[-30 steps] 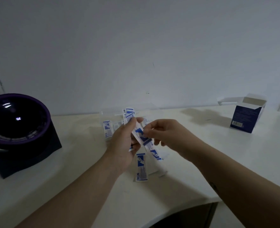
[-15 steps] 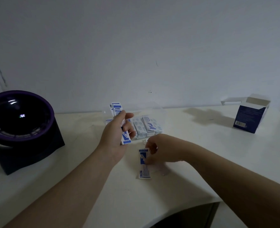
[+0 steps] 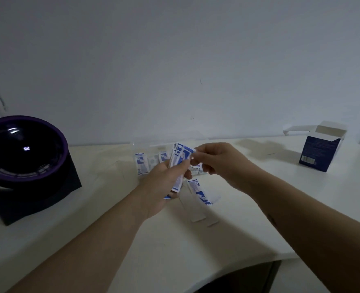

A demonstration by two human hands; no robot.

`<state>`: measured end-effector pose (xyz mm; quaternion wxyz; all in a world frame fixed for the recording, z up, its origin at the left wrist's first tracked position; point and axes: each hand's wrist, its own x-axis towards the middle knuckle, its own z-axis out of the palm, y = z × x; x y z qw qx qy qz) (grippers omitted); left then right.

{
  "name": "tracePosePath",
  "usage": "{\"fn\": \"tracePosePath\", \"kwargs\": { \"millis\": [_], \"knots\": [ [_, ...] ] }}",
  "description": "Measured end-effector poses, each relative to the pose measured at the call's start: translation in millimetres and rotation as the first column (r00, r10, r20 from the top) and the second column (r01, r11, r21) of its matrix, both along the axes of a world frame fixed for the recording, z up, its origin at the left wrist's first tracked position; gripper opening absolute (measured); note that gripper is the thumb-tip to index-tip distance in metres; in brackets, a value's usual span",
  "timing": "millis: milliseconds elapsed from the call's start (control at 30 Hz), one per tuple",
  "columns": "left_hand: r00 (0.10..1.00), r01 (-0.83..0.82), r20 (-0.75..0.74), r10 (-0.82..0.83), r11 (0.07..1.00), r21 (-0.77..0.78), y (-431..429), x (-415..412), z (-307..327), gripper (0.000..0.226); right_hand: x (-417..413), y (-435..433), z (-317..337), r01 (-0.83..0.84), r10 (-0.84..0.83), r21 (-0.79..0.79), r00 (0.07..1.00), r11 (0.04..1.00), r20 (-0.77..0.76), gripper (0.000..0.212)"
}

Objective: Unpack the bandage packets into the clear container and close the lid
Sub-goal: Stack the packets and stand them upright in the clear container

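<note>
The left hand [image 3: 164, 183] curls its fingers round a fanned stack of bandage packets [image 3: 177, 168], white with blue print too blurred to read. The right hand [image 3: 217, 161] pinches the top corner of the front packet [image 3: 187, 152] between thumb and forefinger. Just behind them the clear container [image 3: 137, 145] holds more packets. One loose packet [image 3: 198, 191] lies on the worktop [image 3: 175, 250]. An opened blue carton [image 3: 318, 154] with illegible lettering stands far right; a purple-rimmed round device [image 3: 24, 157] at the left shows a small lit mark, perhaps "02".
</note>
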<state>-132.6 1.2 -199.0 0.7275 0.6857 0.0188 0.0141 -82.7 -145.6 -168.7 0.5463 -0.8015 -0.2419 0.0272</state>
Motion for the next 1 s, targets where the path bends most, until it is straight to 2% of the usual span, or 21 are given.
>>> {"fn": "tracePosePath", "kwargs": {
  "millis": [33, 67, 100, 167, 200, 233, 300, 500, 600, 733, 833, 900, 1000],
  "knots": [
    [0.999, -0.033, 0.020, 0.033, 0.999, -0.026, 0.8, -0.2, 0.1, 0.018, 2.3, -2.6, -1.5, 0.052, -0.052, -0.021, 0.999, 0.998, 0.017, 0.013],
    [0.997, -0.063, 0.042, 0.066, 0.996, -0.061, 1.5, -0.3, 1.0, 0.021, 5.2, -6.3, -3.5, 0.109, -0.101, -0.124, 0.993, 0.986, 0.066, 0.012],
    [0.993, -0.099, 0.061, 0.105, 0.991, -0.087, 3.5, 0.6, 0.9, 0.022, 6.5, -9.3, -6.4, 0.149, -0.114, -0.295, 0.985, 0.944, 0.131, 0.018],
    [0.983, -0.153, 0.079, 0.164, 0.980, -0.131, 7.3, 1.7, 0.7, 0.023, 5.8, -9.5, -15.1, 0.143, -0.046, -0.632, 0.985, 0.761, 0.168, 0.043],
    [0.981, -0.165, 0.082, 0.179, 0.975, -0.151, 8.0, 2.1, 0.8, 0.022, 3.5, -7.1, -18.6, 0.122, -0.022, -0.734, 0.989, 0.668, 0.145, 0.054],
    [0.979, -0.169, 0.089, 0.185, 0.972, -0.164, 8.0, 2.6, 0.7, 0.022, 1.7, -3.9, -20.1, 0.107, -0.009, -0.788, 0.992, 0.606, 0.128, 0.060],
    [0.977, -0.171, 0.099, 0.190, 0.970, -0.172, 7.8, 3.2, -0.7, 0.022, 3.8, 1.4, -18.1, 0.087, 0.010, -0.833, 0.994, 0.546, 0.111, 0.061],
    [0.979, -0.151, 0.110, 0.171, 0.974, -0.167, 5.1, 1.3, -1.5, 0.024, 16.3, 2.2, -12.7, -0.022, -0.041, -0.783, 0.997, 0.622, -0.060, 0.048],
    [0.986, -0.119, 0.087, 0.139, 0.971, -0.205, 3.5, 2.8, -0.2, 0.029, 19.2, -5.3, -19.5, -0.015, -0.091, -0.651, 0.987, 0.759, -0.129, 0.026],
    [0.991, -0.104, 0.051, 0.122, 0.956, -0.275, 1.2, 4.5, -2.9, 0.031, 23.8, -18.6, -23.9, 0.058, -0.173, -0.453, 0.961, 0.890, -0.216, 0.029],
    [0.988, -0.129, 0.043, 0.151, 0.939, -0.320, -2.9, 4.8, -3.9, 0.023, 24.4, -28.4, -21.3, 0.212, -0.259, -0.326, 0.960, 0.921, -0.107, 0.018],
    [0.987, -0.133, 0.055, 0.154, 0.951, -0.279, -5.5, 4.2, -3.9, 0.017, 20.6, -29.0, -17.4, 0.219, -0.232, -0.216, 0.972, 0.951, -0.036, 0.017],
    [0.994, -0.078, 0.054, 0.092, 0.973, -0.217, -8.4, 1.1, -4.2, 0.024, 3.4, -14.5, -8.8, 0.014, -0.020, -0.079, 0.997, 0.997, -0.078, 0.007]
  ]
}}
